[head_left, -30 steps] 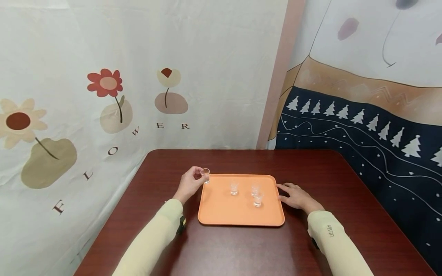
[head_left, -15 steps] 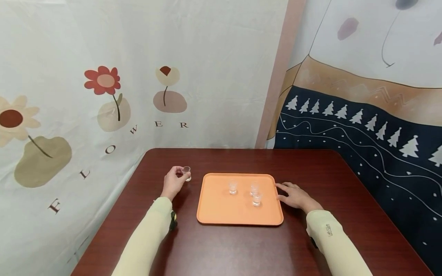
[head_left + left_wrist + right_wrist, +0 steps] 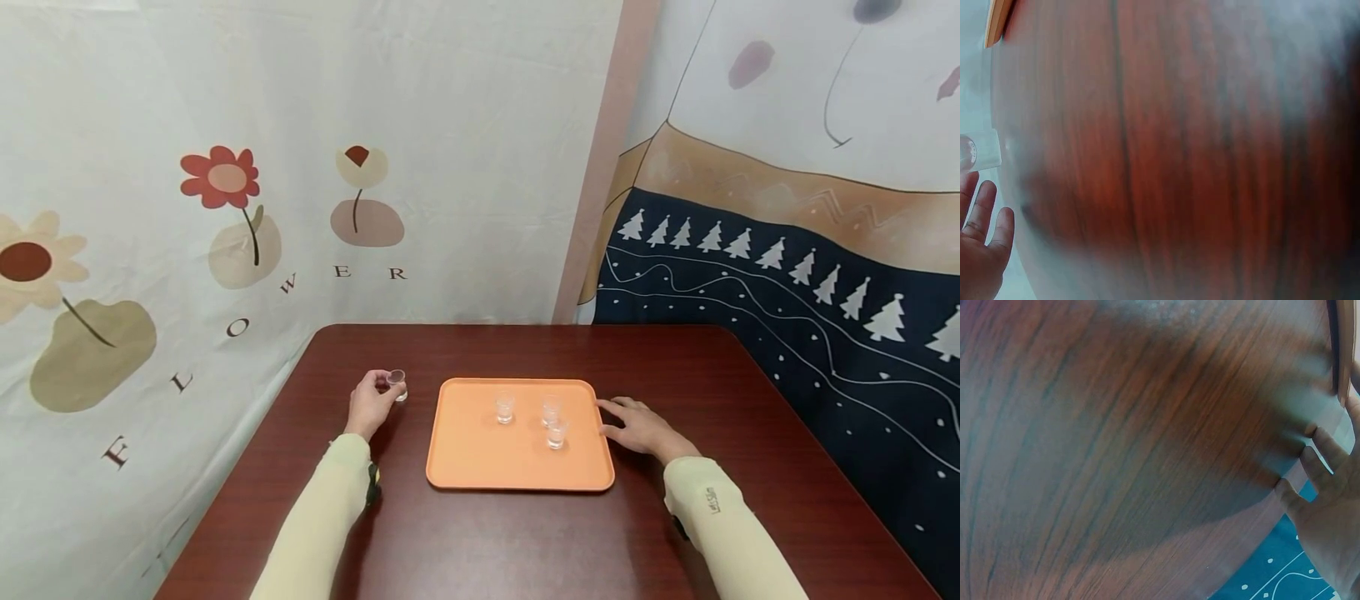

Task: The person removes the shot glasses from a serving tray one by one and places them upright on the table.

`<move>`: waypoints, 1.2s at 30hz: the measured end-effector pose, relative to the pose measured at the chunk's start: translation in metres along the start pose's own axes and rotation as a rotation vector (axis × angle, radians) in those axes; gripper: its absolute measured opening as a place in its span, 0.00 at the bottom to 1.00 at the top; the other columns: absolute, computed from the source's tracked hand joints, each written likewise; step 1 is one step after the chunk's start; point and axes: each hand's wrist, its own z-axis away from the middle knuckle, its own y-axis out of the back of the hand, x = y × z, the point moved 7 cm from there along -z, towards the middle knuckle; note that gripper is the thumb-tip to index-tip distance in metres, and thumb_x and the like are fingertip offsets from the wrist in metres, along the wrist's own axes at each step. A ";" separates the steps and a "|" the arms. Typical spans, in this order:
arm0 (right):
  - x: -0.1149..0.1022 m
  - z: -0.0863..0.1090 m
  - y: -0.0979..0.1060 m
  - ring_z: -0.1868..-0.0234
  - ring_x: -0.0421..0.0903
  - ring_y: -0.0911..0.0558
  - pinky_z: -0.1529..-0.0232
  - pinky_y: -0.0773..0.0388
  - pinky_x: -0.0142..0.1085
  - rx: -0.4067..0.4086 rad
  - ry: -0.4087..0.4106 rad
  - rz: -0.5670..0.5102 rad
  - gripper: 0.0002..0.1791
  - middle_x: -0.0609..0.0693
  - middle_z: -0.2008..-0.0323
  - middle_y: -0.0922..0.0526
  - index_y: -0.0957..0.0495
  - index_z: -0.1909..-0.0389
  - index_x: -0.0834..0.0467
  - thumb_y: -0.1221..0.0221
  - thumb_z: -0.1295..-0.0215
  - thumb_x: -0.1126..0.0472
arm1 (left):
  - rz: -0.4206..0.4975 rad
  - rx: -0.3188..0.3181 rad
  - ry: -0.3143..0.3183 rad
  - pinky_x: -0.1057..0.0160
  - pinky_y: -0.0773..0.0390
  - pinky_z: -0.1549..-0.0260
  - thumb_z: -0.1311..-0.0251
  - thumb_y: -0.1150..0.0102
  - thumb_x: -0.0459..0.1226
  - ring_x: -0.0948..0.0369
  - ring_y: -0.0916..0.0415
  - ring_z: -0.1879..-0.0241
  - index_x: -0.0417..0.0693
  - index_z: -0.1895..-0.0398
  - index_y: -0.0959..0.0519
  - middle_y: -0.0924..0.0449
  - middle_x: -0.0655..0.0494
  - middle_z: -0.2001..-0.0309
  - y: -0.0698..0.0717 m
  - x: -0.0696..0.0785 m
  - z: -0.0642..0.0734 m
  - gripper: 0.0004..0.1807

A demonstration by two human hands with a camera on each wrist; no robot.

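My left hand [image 3: 371, 403] pinches a small clear shot glass [image 3: 398, 386] between thumb and fingers, to the left of the orange tray [image 3: 480, 462]. In the left wrist view that shot glass [image 3: 986, 150] appears at the left edge, close to the table. Three more clear shot glasses stand on the tray: one near the middle [image 3: 505, 410], and a back one [image 3: 551, 408] partly behind a front one [image 3: 556, 434] on the right. My right hand [image 3: 641, 427] lies at the tray's right rim with fingers spread. In the right wrist view the tray edge [image 3: 1346, 350] meets its fingers.
A dark red wooden table [image 3: 525, 542] carries everything. A pale curtain [image 3: 465, 167] with printed flowers hangs behind it and on the left. A dark blue cloth [image 3: 825, 333] with white trees hangs along the right side.
My left hand has carried the shot glass leftward from over the tray's back left corner to beside the tray, then slightly lower. The right hand stays at the tray's right rim.
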 end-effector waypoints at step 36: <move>-0.002 0.001 0.001 0.32 0.70 0.40 0.39 0.41 0.68 -0.019 -0.011 0.003 0.35 0.69 0.30 0.41 0.38 0.26 0.53 0.45 0.28 0.44 | 0.155 -0.097 -0.164 0.46 0.33 0.38 0.37 0.33 0.45 0.44 0.34 0.36 0.42 0.34 0.31 0.29 0.41 0.37 -0.025 0.082 0.011 0.32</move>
